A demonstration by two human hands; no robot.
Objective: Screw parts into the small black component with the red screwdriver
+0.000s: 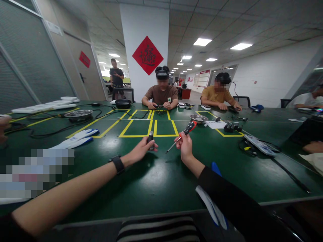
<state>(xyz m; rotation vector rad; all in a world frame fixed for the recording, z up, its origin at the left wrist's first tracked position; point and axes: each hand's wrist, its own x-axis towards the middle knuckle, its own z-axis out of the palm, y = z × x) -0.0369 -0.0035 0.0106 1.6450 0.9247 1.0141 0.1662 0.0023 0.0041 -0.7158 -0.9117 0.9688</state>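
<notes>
My left hand (144, 148) is closed around a small black cylindrical part (150, 137) with a lighter top, held upright above the green table (151, 198). To its right, my right hand (185, 144) grips a screwdriver (189, 127) with a black and red handle. The screwdriver's metal shaft slants down to the left, its tip in the gap between my hands and not touching the black part. Both hands are over the near side of the yellow taped rectangles (136, 135).
White-blue gloves (75, 138) lie left; another glove (212, 205) is beneath my right forearm. Metal bowls (78, 114) (198, 118), black parts (232, 127), a power strip (259, 144) and cables are on the table. People sit across and at both sides.
</notes>
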